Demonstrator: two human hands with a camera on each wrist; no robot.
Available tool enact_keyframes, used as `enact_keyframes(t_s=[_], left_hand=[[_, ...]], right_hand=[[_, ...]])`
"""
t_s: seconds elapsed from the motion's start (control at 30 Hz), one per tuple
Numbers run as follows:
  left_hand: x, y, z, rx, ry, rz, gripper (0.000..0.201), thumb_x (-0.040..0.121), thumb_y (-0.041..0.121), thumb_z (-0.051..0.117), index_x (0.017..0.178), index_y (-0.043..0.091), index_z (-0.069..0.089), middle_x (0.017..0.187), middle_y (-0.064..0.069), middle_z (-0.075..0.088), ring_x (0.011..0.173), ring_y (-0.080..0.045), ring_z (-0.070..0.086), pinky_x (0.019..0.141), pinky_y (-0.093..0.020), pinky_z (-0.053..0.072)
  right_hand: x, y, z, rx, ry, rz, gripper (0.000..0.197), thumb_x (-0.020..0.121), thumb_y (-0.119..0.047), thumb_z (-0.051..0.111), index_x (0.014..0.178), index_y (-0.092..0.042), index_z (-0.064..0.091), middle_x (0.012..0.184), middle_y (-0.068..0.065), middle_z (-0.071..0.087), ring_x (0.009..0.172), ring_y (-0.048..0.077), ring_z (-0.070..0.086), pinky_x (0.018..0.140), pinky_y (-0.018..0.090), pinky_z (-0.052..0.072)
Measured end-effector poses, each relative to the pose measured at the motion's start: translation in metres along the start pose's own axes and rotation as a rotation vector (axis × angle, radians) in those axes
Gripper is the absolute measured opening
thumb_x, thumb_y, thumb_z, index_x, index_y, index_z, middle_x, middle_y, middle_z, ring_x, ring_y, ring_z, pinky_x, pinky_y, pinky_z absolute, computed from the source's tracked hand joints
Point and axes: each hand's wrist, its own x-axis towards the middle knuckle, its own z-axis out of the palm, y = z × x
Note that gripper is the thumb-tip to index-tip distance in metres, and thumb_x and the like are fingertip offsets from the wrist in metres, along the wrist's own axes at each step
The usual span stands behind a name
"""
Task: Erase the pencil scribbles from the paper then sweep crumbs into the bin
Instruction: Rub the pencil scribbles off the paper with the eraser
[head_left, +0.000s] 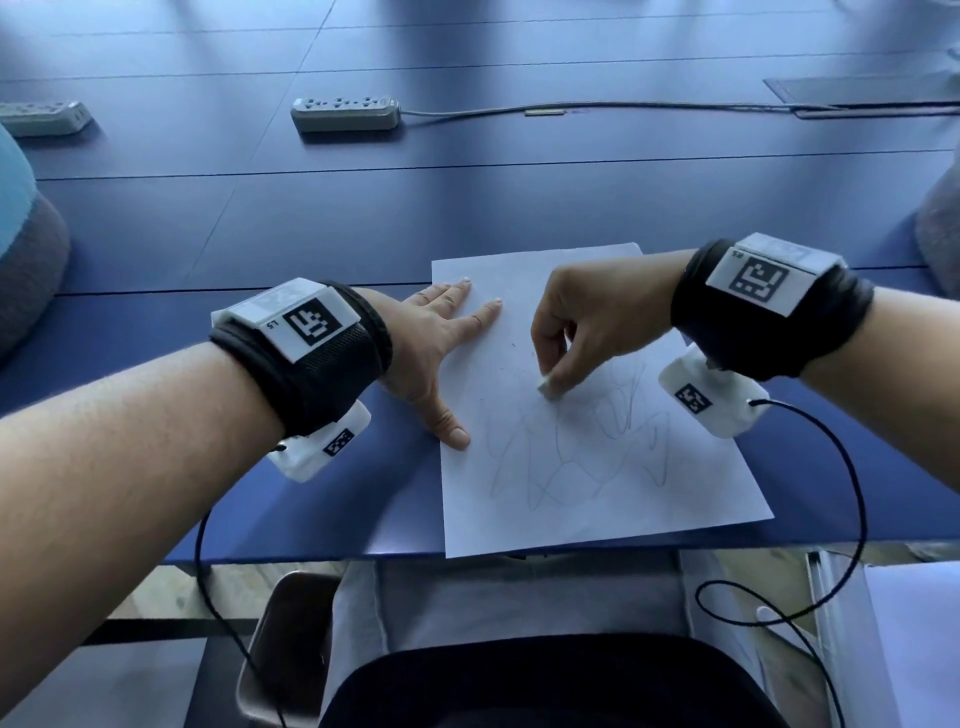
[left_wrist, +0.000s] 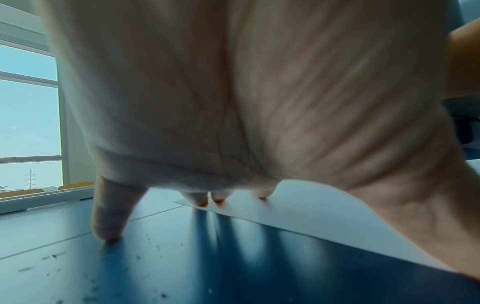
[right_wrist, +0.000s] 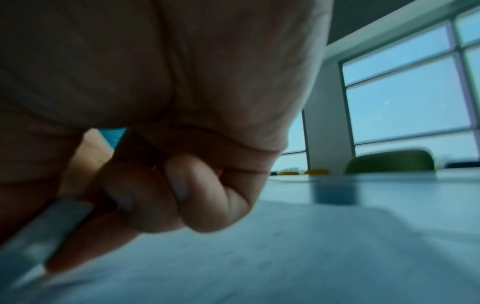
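A white sheet of paper (head_left: 597, 499) lies on the blue table near its front edge, with grey pencil scribbles (head_left: 576, 447) across its lower half. My left hand (head_left: 441, 332) lies flat and spread on the sheet's left edge, fingers straight, thumb on the margin. In the left wrist view its fingertips (left_wrist: 200, 200) press the paper (left_wrist: 324, 222). My right hand (head_left: 556, 369) pinches a small white eraser (head_left: 544, 385) and holds its tip on the sheet at the top of the scribbles. In the right wrist view the curled fingers (right_wrist: 155, 197) grip the eraser (right_wrist: 66, 211).
Two power strips (head_left: 345, 111) (head_left: 44, 117) and a cable lie further back on the blue table (head_left: 260, 234). Dark specks (left_wrist: 145, 253) dot the table left of the sheet. A chair and my lap sit below the front edge. Wrist-camera cables hang down there.
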Motion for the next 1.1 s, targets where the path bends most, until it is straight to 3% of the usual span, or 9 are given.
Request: enact_keyframes(t_s=[0.13, 0.27, 0.43, 0.53, 0.7, 0.83, 0.97, 1.03, 1.1], left_hand=[[0.001, -0.001, -0.001, -0.002, 0.000, -0.001, 0.145, 0.053, 0.076, 0.074, 0.148, 0.040, -0.029, 0.160, 0.001, -0.032, 0.148, -0.016, -0.024, 0.122, -0.045, 0.001], [0.002, -0.001, -0.001, 0.008, -0.005, -0.004, 0.146, 0.053, 0.078, 0.074, 0.147, 0.040, -0.030, 0.160, 0.001, -0.032, 0.148, -0.015, -0.024, 0.123, -0.046, 0.003], [0.002, 0.000, -0.001, 0.007, -0.004, -0.009, 0.147, 0.052, 0.077, 0.074, 0.148, 0.038, -0.029, 0.160, 0.000, -0.031, 0.149, -0.017, -0.023, 0.123, -0.046, 0.004], [0.002, -0.001, 0.000, 0.004, -0.005, -0.006, 0.147, 0.051, 0.078, 0.074, 0.148, 0.039, -0.030, 0.160, 0.001, -0.031, 0.148, -0.016, -0.024, 0.123, -0.046, 0.004], [0.002, 0.000, -0.001, -0.006, -0.018, -0.004, 0.153, 0.036, 0.083, 0.066, 0.148, 0.040, -0.030, 0.160, 0.002, -0.031, 0.148, -0.016, -0.024, 0.123, -0.046, 0.003], [0.003, -0.001, 0.000, -0.003, 0.007, 0.006, 0.148, 0.050, 0.076, 0.075, 0.149, 0.039, -0.028, 0.160, 0.001, -0.031, 0.148, -0.016, -0.024, 0.123, -0.043, 0.000], [0.001, -0.003, 0.000, -0.065, 0.033, 0.026, 0.146, 0.051, 0.070, 0.080, 0.151, 0.040, -0.023, 0.161, 0.004, -0.028, 0.149, -0.014, -0.023, 0.122, -0.043, -0.002], [0.000, -0.005, -0.003, -0.075, 0.019, 0.020, 0.146, 0.048, 0.070, 0.081, 0.153, 0.041, -0.016, 0.163, 0.005, -0.022, 0.151, -0.013, -0.015, 0.123, -0.044, 0.005], [0.000, 0.000, -0.012, 0.004, 0.036, -0.023, 0.133, 0.055, 0.069, 0.081, 0.157, 0.035, 0.004, 0.166, 0.002, 0.002, 0.151, -0.018, 0.014, 0.119, -0.043, 0.024]], right_hand=[[0.003, 0.001, 0.000, -0.012, 0.200, 0.036, 0.016, 0.075, -0.035, 0.077, 0.068, -0.021, 0.072, 0.064, -0.005, 0.066, 0.051, 0.003, 0.051, 0.055, 0.026, 0.046], [0.001, -0.014, 0.013, -0.012, 0.073, -0.064, 0.015, 0.076, -0.032, 0.077, 0.070, -0.019, 0.072, 0.066, -0.002, 0.068, 0.053, 0.005, 0.051, 0.057, 0.026, 0.048], [0.003, -0.004, 0.006, -0.030, 0.205, 0.027, 0.017, 0.076, -0.037, 0.076, 0.069, -0.023, 0.071, 0.068, -0.007, 0.069, 0.057, 0.006, 0.055, 0.058, 0.027, 0.049], [0.000, -0.008, 0.014, 0.052, 0.070, -0.038, 0.016, 0.076, -0.035, 0.077, 0.068, -0.022, 0.071, 0.067, -0.002, 0.068, 0.053, 0.007, 0.052, 0.056, 0.028, 0.048], [-0.002, 0.000, 0.010, 0.043, 0.177, -0.011, 0.016, 0.079, -0.035, 0.077, 0.069, -0.023, 0.071, 0.059, -0.010, 0.063, 0.048, 0.001, 0.050, 0.046, 0.011, 0.037], [-0.012, 0.005, 0.013, 0.148, 0.121, -0.019, 0.016, 0.081, -0.035, 0.076, 0.075, -0.022, 0.073, 0.062, -0.005, 0.067, 0.048, 0.003, 0.055, 0.050, 0.020, 0.048], [-0.021, 0.050, 0.002, 0.467, 0.350, 0.132, 0.024, 0.094, -0.024, 0.065, 0.086, -0.002, 0.061, 0.067, 0.005, 0.061, 0.055, 0.019, 0.063, 0.056, 0.038, 0.059], [-0.025, 0.070, 0.000, 0.622, 0.336, 0.252, 0.020, 0.098, -0.018, 0.058, 0.089, -0.001, 0.054, 0.074, 0.010, 0.057, 0.056, 0.021, 0.061, 0.056, 0.036, 0.058], [-0.027, 0.080, 0.001, 0.720, 0.283, 0.303, 0.015, 0.100, -0.013, 0.053, 0.087, -0.005, 0.052, 0.074, 0.011, 0.054, 0.056, 0.021, 0.058, 0.054, 0.032, 0.055]])
